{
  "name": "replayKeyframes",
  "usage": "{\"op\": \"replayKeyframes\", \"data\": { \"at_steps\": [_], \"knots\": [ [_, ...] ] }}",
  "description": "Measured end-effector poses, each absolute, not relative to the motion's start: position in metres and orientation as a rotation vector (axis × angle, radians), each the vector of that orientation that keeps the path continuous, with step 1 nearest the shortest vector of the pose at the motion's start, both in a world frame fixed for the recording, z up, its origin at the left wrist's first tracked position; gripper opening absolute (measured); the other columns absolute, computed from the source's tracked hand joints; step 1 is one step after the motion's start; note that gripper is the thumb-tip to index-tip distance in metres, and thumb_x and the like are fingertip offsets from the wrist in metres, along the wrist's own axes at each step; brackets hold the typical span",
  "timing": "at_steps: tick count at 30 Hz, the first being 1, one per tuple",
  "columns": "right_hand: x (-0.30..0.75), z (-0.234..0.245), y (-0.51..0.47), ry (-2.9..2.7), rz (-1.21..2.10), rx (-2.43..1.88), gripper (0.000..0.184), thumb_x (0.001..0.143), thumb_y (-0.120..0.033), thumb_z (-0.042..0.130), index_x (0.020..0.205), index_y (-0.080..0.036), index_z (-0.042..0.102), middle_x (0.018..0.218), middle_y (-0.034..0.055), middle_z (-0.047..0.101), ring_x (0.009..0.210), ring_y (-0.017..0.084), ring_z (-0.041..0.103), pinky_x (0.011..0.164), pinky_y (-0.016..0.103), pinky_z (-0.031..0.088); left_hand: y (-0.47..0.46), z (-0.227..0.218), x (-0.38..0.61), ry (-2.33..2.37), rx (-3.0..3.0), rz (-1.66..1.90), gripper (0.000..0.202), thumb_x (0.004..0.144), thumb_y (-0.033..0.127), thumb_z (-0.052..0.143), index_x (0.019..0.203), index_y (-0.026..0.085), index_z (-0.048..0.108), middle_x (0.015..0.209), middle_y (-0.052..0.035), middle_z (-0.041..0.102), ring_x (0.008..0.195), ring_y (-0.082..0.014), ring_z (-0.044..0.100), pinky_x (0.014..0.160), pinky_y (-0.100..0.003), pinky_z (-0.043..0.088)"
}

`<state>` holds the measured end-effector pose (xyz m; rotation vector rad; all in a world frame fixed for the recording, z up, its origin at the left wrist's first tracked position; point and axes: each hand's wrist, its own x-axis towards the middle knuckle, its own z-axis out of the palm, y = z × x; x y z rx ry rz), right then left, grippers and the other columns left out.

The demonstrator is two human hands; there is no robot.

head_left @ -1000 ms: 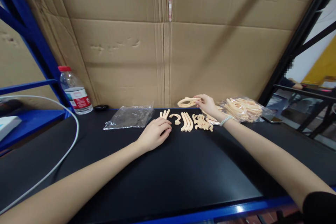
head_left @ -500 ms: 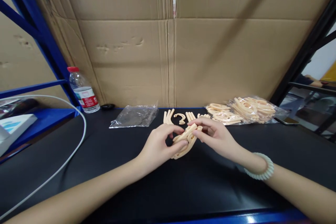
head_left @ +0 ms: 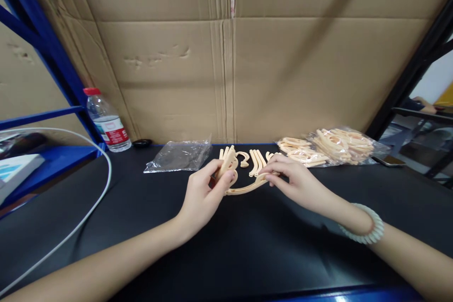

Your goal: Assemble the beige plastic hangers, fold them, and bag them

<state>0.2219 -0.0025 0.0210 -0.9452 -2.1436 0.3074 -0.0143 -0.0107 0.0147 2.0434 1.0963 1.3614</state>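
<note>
Between my hands is a beige folding hanger (head_left: 244,190), its curved arm swung out low toward the right. My left hand (head_left: 203,193) is closed around the hanger's upright folded part, thumb in front. My right hand (head_left: 290,177) pinches the far end of the curved arm; its fingertips partly hide that end. Just beyond the hands lie a loose hanger hook (head_left: 243,156) and several beige hanger arms (head_left: 256,162) side by side. More arm pieces stand behind my left hand, partly covered by it.
Clear bags of beige hanger parts (head_left: 339,145) lie at the back right, beside a phone (head_left: 389,161). An empty plastic bag (head_left: 179,155) rests back left, near a water bottle (head_left: 109,122). A white cable (head_left: 108,174) crosses the left side. Cardboard (head_left: 300,71) walls the back.
My left hand has tilted its part of the hanger upright and moved left. My right hand has shifted slightly right, and the curved arm has spread out between them.
</note>
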Motion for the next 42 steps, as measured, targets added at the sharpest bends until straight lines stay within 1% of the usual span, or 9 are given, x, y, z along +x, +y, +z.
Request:
{"op": "replayKeyframes", "data": {
  "at_steps": [5,10,14,18,25,29,32,37,42],
  "knots": [
    [0.228,0.019,0.007,-2.066,0.339,-1.037,0.018,0.095,-0.029,0.046,0.08,-0.022,0.055,0.071,0.0015,0.06,0.065,0.018,0.058,0.061,0.031,0.045,-0.01,0.014,-0.016,1.03,1.873,1.598,0.018,0.096,0.035,0.051,0.09,0.02,0.057,0.08,0.0007,0.059,0.071,-0.0142,0.057,0.065,-0.025,0.047],
    [0.229,0.014,0.013,-1.755,0.694,-0.928,0.024,0.096,-0.045,0.045,0.086,-0.024,0.044,0.075,0.0003,0.062,0.061,0.015,0.06,0.057,0.029,0.047,-0.009,0.012,-0.015,1.0,1.85,1.598,0.016,0.098,0.034,0.047,0.096,0.021,0.055,0.079,0.0022,0.054,0.069,-0.0128,0.052,0.063,-0.023,0.044],
    [0.219,0.012,0.008,-1.655,1.026,-0.818,0.03,0.091,-0.048,0.058,0.089,-0.024,0.04,0.082,0.0021,0.069,0.059,0.013,0.061,0.055,0.027,0.048,-0.013,0.013,-0.013,1.04,2.022,1.432,0.019,0.097,0.032,0.047,0.089,0.019,0.058,0.07,0.003,0.048,0.061,-0.0121,0.046,0.057,-0.024,0.039],
    [0.205,0.007,-0.003,-1.617,1.202,-0.705,0.027,0.088,-0.043,0.065,0.093,-0.023,0.048,0.077,-0.0003,0.068,0.063,0.014,0.064,0.062,0.029,0.053,-0.022,0.013,-0.01,0.939,2.387,1.184,0.02,0.096,0.027,0.046,0.084,0.019,0.06,0.072,-0.0008,0.054,0.066,-0.0151,0.051,0.061,-0.027,0.04],
    [0.2,0.004,-0.007,-1.596,1.191,-0.663,0.021,0.088,-0.038,0.067,0.088,-0.017,0.064,0.08,0.0037,0.068,0.066,0.013,0.065,0.063,0.027,0.056,-0.027,0.018,-0.008,0.726,2.478,0.963,0.021,0.087,0.025,0.055,0.106,0.018,0.061,0.085,-0.0035,0.063,0.077,-0.0182,0.057,0.076,-0.031,0.045],
    [0.198,-0.001,-0.007,-1.552,1.285,-0.622,0.021,0.086,-0.038,0.07,0.088,-0.018,0.063,0.075,0.0017,0.067,0.064,0.013,0.066,0.063,0.027,0.058,-0.021,0.019,-0.006,0.762,2.06,0.944,0.028,0.095,0.032,0.043,0.092,0.015,0.066,0.073,-0.0009,0.061,0.068,-0.014,0.055,0.07,-0.026,0.046],
    [0.194,-0.006,-0.009,-1.542,1.337,-0.617,0.021,0.085,-0.037,0.071,0.088,-0.017,0.062,0.078,0.0021,0.067,0.066,0.014,0.068,0.064,0.027,0.058,-0.015,0.013,-0.003,0.749,1.688,0.879,0.027,0.089,0.036,0.055,0.075,0.014,0.061,0.073,-0.0017,0.063,0.069,-0.0141,0.059,0.068,-0.026,0.049],
    [0.193,-0.008,-0.011,-1.555,1.347,-0.63,0.019,0.083,-0.033,0.073,0.084,-0.017,0.063,0.079,0.0018,0.067,0.068,0.013,0.067,0.064,0.026,0.057,-0.012,0.007,-0.001,0.763,1.357,0.707,0.032,0.073,0.036,0.077,0.083,0.016,0.054,0.079,-0.0045,0.07,0.064,-0.0151,0.067,0.064,-0.028,0.054],
    [0.197,-0.005,-0.01,-1.684,1.236,-0.701,0.013,0.083,-0.03,0.072,0.085,-0.017,0.067,0.075,0.0008,0.065,0.069,0.013,0.064,0.066,0.026,0.054,-0.009,0.002,-0.003,0.801,1.517,0.671,0.04,0.077,0.052,0.07,0.086,0.014,0.061,0.064,0.0006,0.062,0.048,-0.0104,0.058,0.045,-0.019,0.044]
  ]
}}
